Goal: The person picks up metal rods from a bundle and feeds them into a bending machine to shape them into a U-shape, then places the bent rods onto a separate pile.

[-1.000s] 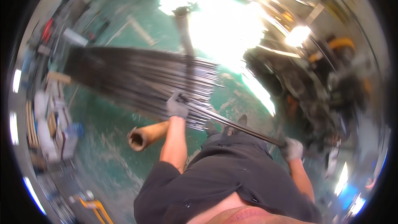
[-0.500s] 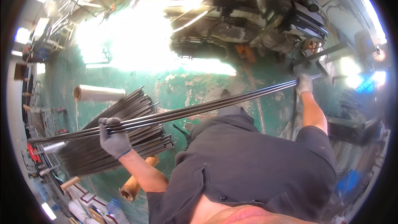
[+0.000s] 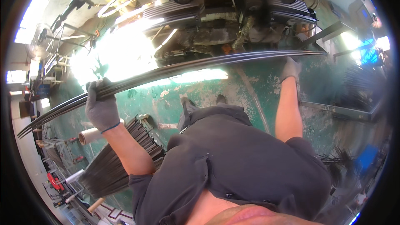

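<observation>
A bundle of long, thin dark metal rods (image 3: 166, 71) stretches across the view, bowed by the lens and higher at the right. Wearing a grey glove, my left hand (image 3: 102, 106) is closed around the rods toward their left end. My right hand (image 3: 291, 69), also gloved, is at the underside of the bundle near its right end. Its fingers are blurred, so I cannot tell whether they wrap the rods. Beyond the bundle stands a machine (image 3: 212, 33) with dark, dirty metal parts. More dark rods (image 3: 121, 158) lie in a fanned pile at the lower left, partly behind my left forearm.
Beside the pile lies a pale roll (image 3: 88, 136). A metal frame (image 3: 341, 110) stands at the right, with a blurred bunch of dark rods (image 3: 360, 85) behind it. Strong glare falls on the green, worn floor (image 3: 166, 96) at the upper left.
Both hands and the rods have moved up and away from my body, toward the machine. The right hand now sits farther from the rods' right end. My view has shifted, too.
</observation>
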A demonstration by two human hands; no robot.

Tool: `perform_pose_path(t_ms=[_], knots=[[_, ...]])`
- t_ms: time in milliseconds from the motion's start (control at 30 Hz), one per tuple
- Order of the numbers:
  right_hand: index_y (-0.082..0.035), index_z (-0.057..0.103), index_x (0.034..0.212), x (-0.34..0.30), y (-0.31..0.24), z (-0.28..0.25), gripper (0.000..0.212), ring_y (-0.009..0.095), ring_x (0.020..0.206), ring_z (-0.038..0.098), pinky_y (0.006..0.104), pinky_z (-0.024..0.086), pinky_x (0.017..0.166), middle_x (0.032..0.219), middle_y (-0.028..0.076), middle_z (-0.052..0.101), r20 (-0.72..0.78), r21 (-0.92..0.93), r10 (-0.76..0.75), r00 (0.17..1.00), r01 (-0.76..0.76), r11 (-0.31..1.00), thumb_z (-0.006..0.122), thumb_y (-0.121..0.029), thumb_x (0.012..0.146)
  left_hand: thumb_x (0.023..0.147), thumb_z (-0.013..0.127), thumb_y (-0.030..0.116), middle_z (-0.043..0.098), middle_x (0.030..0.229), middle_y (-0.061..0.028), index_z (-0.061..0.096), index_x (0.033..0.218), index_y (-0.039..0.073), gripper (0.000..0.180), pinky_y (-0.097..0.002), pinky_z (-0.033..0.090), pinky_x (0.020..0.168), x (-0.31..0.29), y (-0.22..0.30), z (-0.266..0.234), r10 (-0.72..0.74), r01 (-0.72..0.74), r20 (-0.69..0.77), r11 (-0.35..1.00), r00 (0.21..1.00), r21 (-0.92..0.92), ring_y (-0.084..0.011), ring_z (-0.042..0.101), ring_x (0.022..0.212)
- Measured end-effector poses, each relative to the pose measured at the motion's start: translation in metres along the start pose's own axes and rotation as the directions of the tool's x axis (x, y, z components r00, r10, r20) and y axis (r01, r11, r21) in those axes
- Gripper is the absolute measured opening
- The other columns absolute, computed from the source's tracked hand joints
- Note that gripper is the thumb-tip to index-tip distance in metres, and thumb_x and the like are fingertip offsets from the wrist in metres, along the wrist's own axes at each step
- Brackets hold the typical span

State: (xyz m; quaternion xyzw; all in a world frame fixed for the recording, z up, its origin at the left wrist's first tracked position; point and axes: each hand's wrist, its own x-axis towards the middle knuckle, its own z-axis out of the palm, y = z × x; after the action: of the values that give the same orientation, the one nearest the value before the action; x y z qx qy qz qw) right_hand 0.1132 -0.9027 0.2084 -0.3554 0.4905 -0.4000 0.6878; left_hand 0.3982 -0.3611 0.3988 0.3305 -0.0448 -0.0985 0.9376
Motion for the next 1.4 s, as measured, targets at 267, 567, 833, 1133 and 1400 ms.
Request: perform_pose_path(t_ms=[267,567,833,1133,1400], knots=[[0.010,0.058,0.131,-0.049,0.034,0.122,0.034,0.037,0.120,0.063,0.0493,0.049,0.111,0.126,0.022,0.067,0.394,0.493,0.213,0.894,-0.401,0.772,0.058,-0.007,0.100,0.101,0.059,0.007,0.067,0.111,-0.0152,0.061,0.119,-0.006,0.022,-0.0546,0.038,0.120,0.105,-0.052,-0.007,-0.171,0.174,0.134,0.985,0.976,-0.007,-0.0306,0.063,0.112],[0.006,0.061,0.120,-0.076,0.019,0.235,0.021,0.035,0.112,0.066,0.0481,0.054,0.105,0.117,0.020,0.068,0.326,0.570,-0.011,0.945,-0.187,0.800,0.057,-0.004,0.102,0.104,0.056,0.008,0.063,0.111,-0.0185,0.059,0.115,-0.010,0.021,-0.0481,0.039,0.120,0.253,-0.008,-0.089,-0.196,0.221,0.278,0.974,0.940,-0.059,-0.0297,0.060,0.113],[0.010,0.058,0.118,-0.053,0.040,0.282,0.022,0.038,0.112,0.066,0.0475,0.056,0.102,0.118,0.022,0.066,0.163,0.449,0.142,0.976,-0.201,0.871,0.052,0.006,0.097,0.103,0.060,0.016,0.071,0.119,-0.0135,0.055,0.143,-0.002,0.044,-0.0420,0.050,0.107,0.295,-0.035,-0.095,-0.122,-0.057,0.211,0.729,0.970,0.682,-0.0232,0.068,0.108],[0.006,0.064,0.117,-0.077,0.030,0.295,0.026,0.035,0.109,0.067,0.0486,0.058,0.095,0.116,0.021,0.068,0.280,0.516,0.033,0.959,-0.180,0.838,0.053,0.009,0.094,0.099,0.054,-0.004,0.066,0.124,-0.0226,0.060,0.124,-0.015,0.028,-0.0461,0.044,0.116,0.328,-0.020,-0.140,-0.431,0.449,0.125,0.867,0.893,-0.215,-0.0310,0.062,0.121],[0.002,0.065,0.117,-0.037,0.009,0.322,0.026,0.034,0.099,0.071,0.0496,0.061,0.084,0.111,0.017,0.071,0.019,0.419,0.101,0.995,-0.100,0.902,0.070,0.000,0.091,0.105,0.058,0.015,0.066,0.118,-0.0167,0.062,0.118,-0.009,0.027,-0.0407,0.047,0.110,0.343,-0.084,-0.186,-0.202,0.115,0.083,0.799,0.976,0.590,-0.0278,0.062,0.114]])
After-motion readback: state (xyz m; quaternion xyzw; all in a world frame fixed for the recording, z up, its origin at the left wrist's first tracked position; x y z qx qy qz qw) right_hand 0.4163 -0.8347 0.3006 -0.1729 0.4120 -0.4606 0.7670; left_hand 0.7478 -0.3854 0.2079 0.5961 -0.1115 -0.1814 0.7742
